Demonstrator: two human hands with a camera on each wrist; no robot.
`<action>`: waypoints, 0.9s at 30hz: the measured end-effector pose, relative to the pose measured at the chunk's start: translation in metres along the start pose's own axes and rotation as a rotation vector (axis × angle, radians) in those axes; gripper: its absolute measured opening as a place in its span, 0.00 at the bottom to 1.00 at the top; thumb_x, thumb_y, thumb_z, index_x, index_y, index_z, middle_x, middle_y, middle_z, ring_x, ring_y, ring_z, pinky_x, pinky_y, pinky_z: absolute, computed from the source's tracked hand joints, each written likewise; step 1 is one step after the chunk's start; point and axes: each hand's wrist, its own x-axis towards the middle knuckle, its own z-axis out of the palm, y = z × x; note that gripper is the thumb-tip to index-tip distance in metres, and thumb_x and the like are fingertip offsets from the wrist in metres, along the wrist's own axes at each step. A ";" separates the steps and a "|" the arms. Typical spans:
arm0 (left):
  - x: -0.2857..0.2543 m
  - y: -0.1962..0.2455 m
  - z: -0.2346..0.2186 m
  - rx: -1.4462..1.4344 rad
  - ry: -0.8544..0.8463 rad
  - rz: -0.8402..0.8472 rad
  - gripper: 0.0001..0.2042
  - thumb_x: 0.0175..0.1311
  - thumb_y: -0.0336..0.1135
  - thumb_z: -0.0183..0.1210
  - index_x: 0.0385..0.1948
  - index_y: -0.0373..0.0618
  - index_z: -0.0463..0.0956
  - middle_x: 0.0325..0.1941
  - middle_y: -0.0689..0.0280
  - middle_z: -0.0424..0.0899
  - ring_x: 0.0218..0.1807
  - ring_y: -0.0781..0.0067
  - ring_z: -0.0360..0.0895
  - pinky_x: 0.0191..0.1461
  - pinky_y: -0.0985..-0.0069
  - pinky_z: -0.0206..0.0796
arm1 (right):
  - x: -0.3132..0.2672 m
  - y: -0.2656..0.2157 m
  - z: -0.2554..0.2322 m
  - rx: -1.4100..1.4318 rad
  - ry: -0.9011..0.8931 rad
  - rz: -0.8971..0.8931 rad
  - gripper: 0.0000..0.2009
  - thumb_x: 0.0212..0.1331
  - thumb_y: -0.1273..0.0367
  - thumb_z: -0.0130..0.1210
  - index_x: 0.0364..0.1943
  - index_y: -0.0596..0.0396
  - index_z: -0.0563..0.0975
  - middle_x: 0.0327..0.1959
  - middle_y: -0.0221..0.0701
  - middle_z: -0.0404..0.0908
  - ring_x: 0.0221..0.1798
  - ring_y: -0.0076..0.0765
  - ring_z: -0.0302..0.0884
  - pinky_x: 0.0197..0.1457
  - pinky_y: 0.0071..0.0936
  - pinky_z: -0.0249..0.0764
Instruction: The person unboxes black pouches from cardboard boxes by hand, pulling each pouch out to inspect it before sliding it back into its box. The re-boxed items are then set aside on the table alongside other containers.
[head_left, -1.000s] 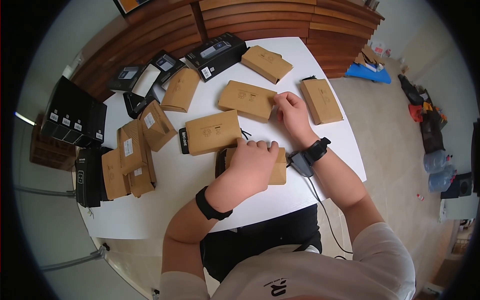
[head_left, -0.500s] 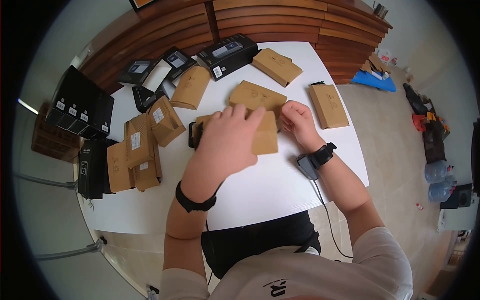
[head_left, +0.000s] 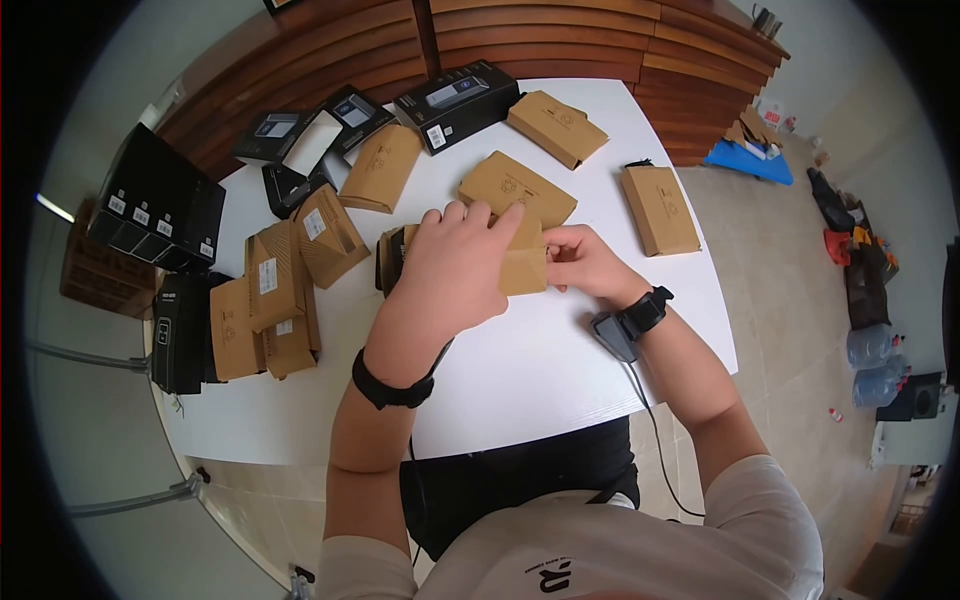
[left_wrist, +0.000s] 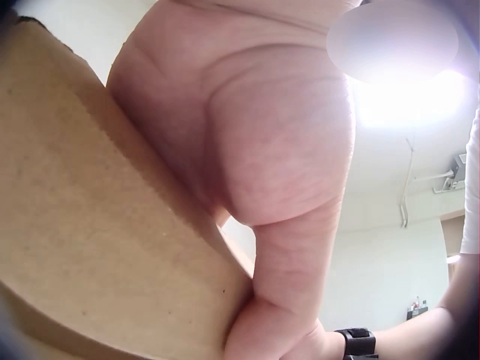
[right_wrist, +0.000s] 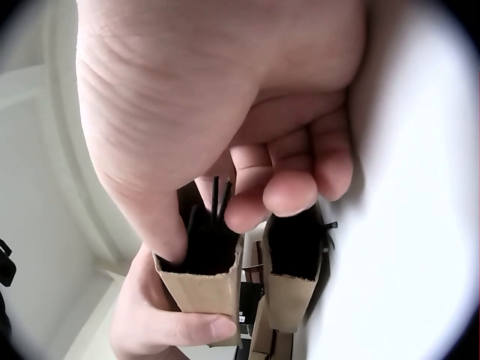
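Observation:
My left hand (head_left: 450,262) grips a brown cardboard box (head_left: 524,272) from above, its fingers spread over the far edge. Thumb and fingertips of my right hand (head_left: 592,266) are at the box's right end. In the right wrist view that end is open, and thin black cable ends (right_wrist: 215,196) poke out between right thumb and fingers. Close beside it there, nearer the table, is a second open-ended box (right_wrist: 291,300). Brown cardboard fills the left of the left wrist view. Just beyond the hands lies another cardboard box (head_left: 515,185).
More cardboard boxes lie at the left (head_left: 280,285), the back (head_left: 557,128) and the right edge (head_left: 661,210) of the white table (head_left: 520,380). Black printed boxes (head_left: 455,105) line the back; a tall black stack (head_left: 160,205) stands left. A cable (head_left: 655,420) hangs from the right wrist.
The left hand has carried its box from near the table's front edge up to the other boxes. My right hand has left the farther box and come to the held box's open end.

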 end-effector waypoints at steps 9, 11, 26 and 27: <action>-0.002 -0.009 -0.008 0.020 -0.003 -0.062 0.42 0.40 0.33 0.70 0.66 0.46 0.66 0.51 0.56 0.77 0.56 0.53 0.72 0.63 0.64 0.64 | 0.005 0.012 -0.008 0.251 0.085 -0.043 0.04 0.59 0.75 0.56 0.37 0.56 0.79 0.26 0.23 0.77 0.24 0.16 0.69 0.27 0.16 0.65; -0.004 -0.016 -0.013 0.003 0.019 -0.070 0.42 0.40 0.33 0.71 0.66 0.46 0.65 0.51 0.56 0.77 0.57 0.53 0.72 0.63 0.64 0.64 | 0.007 0.012 -0.011 0.383 0.100 -0.095 0.04 0.60 0.74 0.53 0.37 0.56 0.78 0.27 0.24 0.76 0.25 0.18 0.69 0.28 0.17 0.66; -0.003 -0.016 -0.025 0.022 0.010 -0.180 0.42 0.40 0.33 0.69 0.67 0.48 0.66 0.53 0.57 0.77 0.60 0.55 0.72 0.66 0.64 0.63 | 0.003 -0.003 0.004 0.268 0.238 -0.133 0.21 0.70 0.59 0.52 0.61 0.54 0.69 0.35 0.24 0.76 0.29 0.15 0.70 0.29 0.15 0.67; -0.003 -0.016 -0.026 0.028 0.002 -0.182 0.42 0.39 0.33 0.69 0.67 0.48 0.66 0.53 0.57 0.77 0.60 0.55 0.72 0.66 0.64 0.63 | 0.004 -0.002 0.002 0.267 0.238 -0.132 0.21 0.70 0.59 0.52 0.61 0.54 0.69 0.35 0.24 0.76 0.29 0.15 0.70 0.29 0.15 0.67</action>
